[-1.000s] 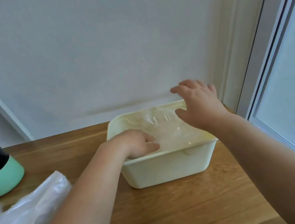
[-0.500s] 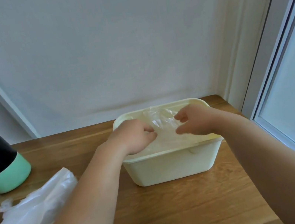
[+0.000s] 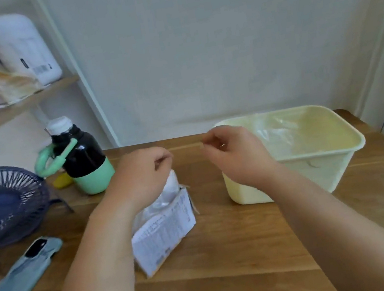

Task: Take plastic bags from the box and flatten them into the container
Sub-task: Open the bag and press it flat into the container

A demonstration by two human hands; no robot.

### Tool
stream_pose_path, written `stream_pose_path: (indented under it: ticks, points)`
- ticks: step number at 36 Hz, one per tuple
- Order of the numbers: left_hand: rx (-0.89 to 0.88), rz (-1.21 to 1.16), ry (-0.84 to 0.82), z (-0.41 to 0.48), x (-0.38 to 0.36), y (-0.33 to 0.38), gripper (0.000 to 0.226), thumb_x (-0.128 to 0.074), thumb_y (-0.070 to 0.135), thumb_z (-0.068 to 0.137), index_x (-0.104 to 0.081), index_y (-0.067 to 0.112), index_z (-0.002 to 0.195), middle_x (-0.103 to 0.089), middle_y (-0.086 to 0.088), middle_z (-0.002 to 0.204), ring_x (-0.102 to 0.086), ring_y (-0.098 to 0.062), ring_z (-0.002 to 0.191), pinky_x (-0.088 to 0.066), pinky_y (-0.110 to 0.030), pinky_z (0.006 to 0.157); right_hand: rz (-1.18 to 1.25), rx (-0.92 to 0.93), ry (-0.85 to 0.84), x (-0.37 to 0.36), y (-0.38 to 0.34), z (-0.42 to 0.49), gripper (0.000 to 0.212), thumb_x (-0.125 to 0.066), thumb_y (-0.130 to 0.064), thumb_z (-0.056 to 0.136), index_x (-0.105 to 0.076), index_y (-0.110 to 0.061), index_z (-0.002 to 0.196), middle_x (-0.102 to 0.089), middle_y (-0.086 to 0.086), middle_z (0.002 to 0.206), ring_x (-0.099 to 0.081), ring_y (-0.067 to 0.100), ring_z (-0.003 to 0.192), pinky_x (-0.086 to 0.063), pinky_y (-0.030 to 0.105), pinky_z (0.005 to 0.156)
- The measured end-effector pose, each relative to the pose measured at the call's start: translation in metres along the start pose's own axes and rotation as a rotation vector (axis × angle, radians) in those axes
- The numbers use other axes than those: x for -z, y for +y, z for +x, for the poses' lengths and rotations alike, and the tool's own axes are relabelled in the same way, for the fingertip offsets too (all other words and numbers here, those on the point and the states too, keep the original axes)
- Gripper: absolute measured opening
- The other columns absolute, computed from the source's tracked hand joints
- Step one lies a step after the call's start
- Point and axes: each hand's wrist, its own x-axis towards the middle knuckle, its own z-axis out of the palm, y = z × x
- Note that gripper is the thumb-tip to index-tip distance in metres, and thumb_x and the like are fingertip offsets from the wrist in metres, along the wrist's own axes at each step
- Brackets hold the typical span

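A white printed cardboard box stands on the wooden table, left of centre. A clear plastic bag sticks up out of its top. My left hand is right above the box, fingers curled and pinching the top of that bag. My right hand hovers beside the left wall of the pale yellow container, fingers curled, with nothing visible in them. Flattened clear plastic lies inside the container.
A black bottle with a green base stands behind the box. A dark desk fan and a phone are at the left. A shelf with a white jug hangs above them. The wall is close behind the table.
Both hands have left the container and moved left. My left hand went to the box and took hold of a bag. The view swung left, showing the box, bottle and fan.
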Motion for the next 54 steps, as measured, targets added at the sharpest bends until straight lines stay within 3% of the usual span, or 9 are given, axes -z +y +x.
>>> stream_pose_path:
  ticks: [10,14,21,28,33,40,47,49,54]
  points:
    - [0.099,0.160,0.041,-0.032,0.006,-0.044,0.029,-0.055,0.025,0.096,-0.054,0.028,0.124,-0.058,0.008,0.120,-0.056,-0.010,0.104,-0.049,-0.030,0.085,0.040,-0.021,-0.214,-0.078,-0.001,-0.008,0.037,-0.057,-0.018,0.091,-0.056,-0.018,0.129,-0.059,-0.010,0.093,-0.057,0.007,0.083,-0.047,0.017,0.074]
    - [0.092,0.086,-0.092,-0.034,-0.001,-0.047,0.030,-0.065,0.036,0.090,-0.058,0.029,0.118,-0.057,0.011,0.113,-0.057,-0.005,0.095,-0.043,-0.021,0.075,-0.006,-0.013,-0.227,-0.085,0.003,-0.007,0.038,-0.054,-0.012,0.092,-0.056,-0.019,0.129,-0.057,-0.008,0.088,-0.055,0.008,0.077,-0.044,0.014,0.065]
    - [0.084,0.058,0.002,-0.038,-0.011,-0.046,0.023,-0.067,0.034,0.088,-0.052,0.028,0.104,-0.053,0.014,0.098,-0.055,-0.006,0.088,-0.045,-0.023,0.071,0.039,-0.015,-0.200,-0.086,0.009,-0.006,0.036,-0.057,-0.011,0.090,-0.057,-0.020,0.125,-0.058,-0.006,0.081,-0.052,0.005,0.069,-0.045,0.016,0.066]
    - [0.082,0.147,-0.051,-0.036,-0.007,-0.047,0.017,-0.054,0.023,0.096,-0.069,0.015,0.092,-0.066,0.001,0.077,-0.061,-0.017,0.076,-0.053,-0.040,0.071,0.070,-0.007,-0.236,-0.084,0.007,-0.006,0.044,-0.056,-0.012,0.092,-0.051,-0.022,0.135,-0.059,-0.007,0.076,-0.053,0.008,0.069,-0.050,0.023,0.071]
    - [0.176,-0.125,0.008,-0.034,-0.004,-0.046,0.011,-0.068,0.019,0.088,-0.068,0.030,0.089,-0.066,0.018,0.068,-0.060,0.004,0.073,-0.040,-0.014,0.060,0.045,-0.016,-0.272,-0.080,0.005,-0.005,0.040,-0.053,-0.016,0.095,-0.052,-0.022,0.134,-0.063,0.000,0.084,-0.053,0.010,0.070,-0.051,0.029,0.072]
    - [0.246,-0.576,0.056,-0.029,0.000,-0.043,0.018,-0.084,0.015,0.072,-0.071,0.024,0.082,-0.072,0.008,0.075,-0.065,0.001,0.071,-0.044,-0.015,0.065,0.013,-0.022,-0.402,-0.071,-0.002,-0.003,0.041,-0.053,-0.019,0.094,-0.052,-0.019,0.135,-0.060,-0.012,0.087,-0.054,0.004,0.075,-0.045,0.017,0.070]
    - [0.117,-0.740,0.118,-0.030,-0.006,-0.041,0.018,-0.075,0.013,0.080,-0.069,0.022,0.094,-0.072,0.011,0.080,-0.067,0.003,0.077,-0.050,-0.011,0.066,0.169,-0.044,-0.380,-0.071,-0.005,0.000,0.019,-0.055,-0.029,0.095,-0.073,-0.023,0.095,-0.065,0.010,0.076,-0.051,0.011,0.065,-0.042,0.027,0.062]
    - [0.096,-0.754,0.109,-0.030,-0.007,-0.043,0.024,-0.075,0.019,0.080,-0.067,0.023,0.101,-0.070,0.012,0.089,-0.065,0.007,0.083,-0.050,-0.010,0.071,0.326,-0.162,-0.344,-0.070,-0.006,0.001,0.021,-0.056,-0.026,0.095,-0.073,-0.019,0.085,-0.065,0.000,0.066,-0.052,0.006,0.056,-0.043,0.023,0.057]
    - [0.162,-0.432,-0.059,-0.031,-0.010,-0.051,0.055,-0.080,0.045,0.071,-0.053,0.034,0.118,-0.057,0.017,0.121,-0.055,-0.004,0.111,-0.048,-0.031,0.092,0.678,-0.345,-0.176,-0.063,-0.011,0.011,0.024,-0.053,-0.018,0.096,-0.061,-0.016,0.073,-0.057,0.003,0.068,-0.051,0.018,0.061,-0.042,0.026,0.055]
